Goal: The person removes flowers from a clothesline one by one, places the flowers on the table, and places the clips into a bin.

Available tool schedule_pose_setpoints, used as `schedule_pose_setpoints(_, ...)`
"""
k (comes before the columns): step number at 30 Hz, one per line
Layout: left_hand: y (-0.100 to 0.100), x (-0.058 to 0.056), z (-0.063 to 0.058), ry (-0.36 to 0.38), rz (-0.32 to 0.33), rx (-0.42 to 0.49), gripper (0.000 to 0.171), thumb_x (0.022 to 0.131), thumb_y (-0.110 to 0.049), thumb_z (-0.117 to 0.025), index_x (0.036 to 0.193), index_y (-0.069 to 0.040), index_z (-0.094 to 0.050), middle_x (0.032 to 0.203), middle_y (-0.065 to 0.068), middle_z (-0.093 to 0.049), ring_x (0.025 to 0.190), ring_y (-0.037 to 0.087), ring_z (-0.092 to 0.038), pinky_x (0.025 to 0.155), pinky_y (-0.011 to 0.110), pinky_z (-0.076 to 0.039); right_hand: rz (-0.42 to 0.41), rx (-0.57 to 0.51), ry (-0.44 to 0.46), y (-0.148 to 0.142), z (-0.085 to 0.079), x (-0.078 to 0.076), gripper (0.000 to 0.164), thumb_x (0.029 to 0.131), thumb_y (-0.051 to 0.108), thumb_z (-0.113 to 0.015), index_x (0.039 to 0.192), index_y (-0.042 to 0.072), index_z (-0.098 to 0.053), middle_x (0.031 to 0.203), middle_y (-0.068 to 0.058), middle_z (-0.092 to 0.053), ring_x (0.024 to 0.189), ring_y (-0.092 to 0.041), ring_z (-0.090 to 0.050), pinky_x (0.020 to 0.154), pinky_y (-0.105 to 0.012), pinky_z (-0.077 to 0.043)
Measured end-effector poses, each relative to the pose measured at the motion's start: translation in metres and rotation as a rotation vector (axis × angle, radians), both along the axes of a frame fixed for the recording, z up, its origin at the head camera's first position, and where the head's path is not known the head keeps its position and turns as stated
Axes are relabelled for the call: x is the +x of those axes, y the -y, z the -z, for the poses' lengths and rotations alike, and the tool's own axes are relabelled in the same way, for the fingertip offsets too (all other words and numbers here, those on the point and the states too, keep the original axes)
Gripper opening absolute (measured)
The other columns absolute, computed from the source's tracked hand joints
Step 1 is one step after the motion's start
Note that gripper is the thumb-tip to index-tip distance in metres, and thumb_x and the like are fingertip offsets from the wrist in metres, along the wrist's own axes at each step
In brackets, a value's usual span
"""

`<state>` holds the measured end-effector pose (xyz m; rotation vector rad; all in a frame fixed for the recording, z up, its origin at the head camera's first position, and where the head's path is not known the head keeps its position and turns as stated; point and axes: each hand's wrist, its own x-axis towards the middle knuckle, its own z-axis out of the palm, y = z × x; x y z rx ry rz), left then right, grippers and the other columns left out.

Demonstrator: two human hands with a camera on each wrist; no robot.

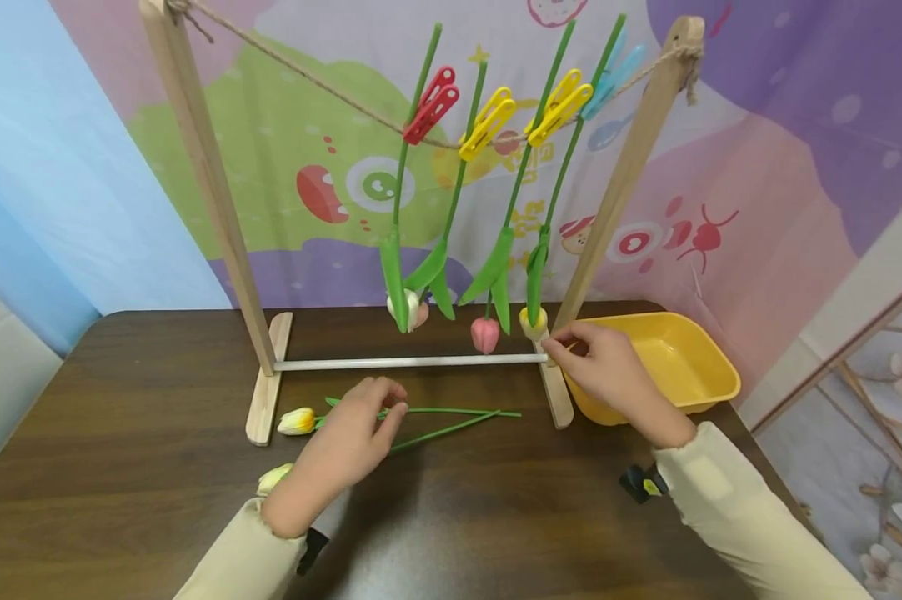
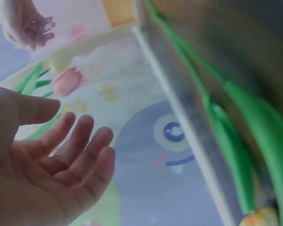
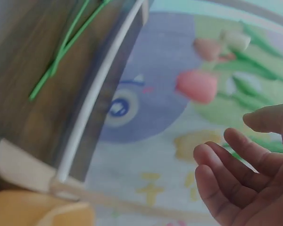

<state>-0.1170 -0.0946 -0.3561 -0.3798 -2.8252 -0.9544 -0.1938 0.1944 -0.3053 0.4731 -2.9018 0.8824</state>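
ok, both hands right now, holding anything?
Left hand: open, fingers loosely curled, empty, above the lying tulips.
Right hand: open, fingers loosely curled, empty, near the hanging yellow-and-white tulip.

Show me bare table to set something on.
Free: the table left of the rack's left foot, and the front between the sleeves. Crowded: by the left hand, where tulips lie, and back right, under the basin.

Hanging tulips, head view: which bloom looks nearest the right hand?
The yellow-and-white tulip, rightmost of the four, close by the right hand. The pink tulip, pale pink tulip and white tulip all hang farther left.
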Motion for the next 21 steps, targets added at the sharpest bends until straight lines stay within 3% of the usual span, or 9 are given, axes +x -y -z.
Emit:
schedule_pose_setpoints(8, 0.007, -0.004, -0.026, -0.172, -0.076, 0.177, 0.019, 0.093, -0.015, -0.056, 0.108, -0.004, -0.058, 0.101, 0.008, -0.059, 0.09, 0.02, -0.058, 0.074, 0.035, -0.048, -0.026, -0.116, -0.025, 0.028, -0.026, 0.013, 0.021, 0.089, 0.034, -0.062, 0.098, 0.016, -0.069, 0.087, -0.001, -0.069, 0.076, -0.014, -0.058, 0.07, -0.03, -0.047)
schedule_pose_setpoints(12, 0.007, -0.008, -0.043, -0.261, -0.101, 0.305, 0.022, 0.094, -0.014, -0.055, 0.112, -0.002, -0.055, 0.105, 0.011, -0.056, 0.096, 0.021, -0.057, 0.079, 0.034, -0.048, -0.082, -0.197, -0.051, 0.045, -0.043, 0.011, 0.019, 0.089, 0.031, -0.063, 0.096, 0.015, -0.069, 0.086, -0.001, -0.069, 0.073, -0.013, -0.058, 0.068, -0.029, -0.047)
schedule_pose_setpoints(16, 0.004, -0.016, -0.058, -0.357, -0.11, 0.407, 0.024, 0.094, -0.012, -0.054, 0.114, 0.002, -0.052, 0.109, 0.015, -0.054, 0.098, 0.021, -0.055, 0.081, 0.024, -0.046, -0.145, -0.282, -0.084, 0.062, -0.062, 0.008, 0.019, 0.089, 0.028, -0.063, 0.097, 0.013, -0.069, 0.086, -0.002, -0.069, 0.069, -0.014, -0.057, 0.063, -0.027, -0.045)
schedule_pose_setpoints(21, 0.0, -0.027, -0.072, -0.407, -0.114, 0.514, 0.025, 0.093, -0.008, -0.054, 0.114, 0.005, -0.051, 0.112, 0.018, -0.053, 0.106, 0.025, -0.053, 0.084, 0.021, -0.044, -0.179, -0.417, -0.096, 0.075, -0.081, 0.005, 0.019, 0.09, 0.023, -0.062, 0.101, 0.009, -0.068, 0.088, -0.007, -0.068, 0.068, -0.012, -0.059, 0.061, -0.022, -0.046)
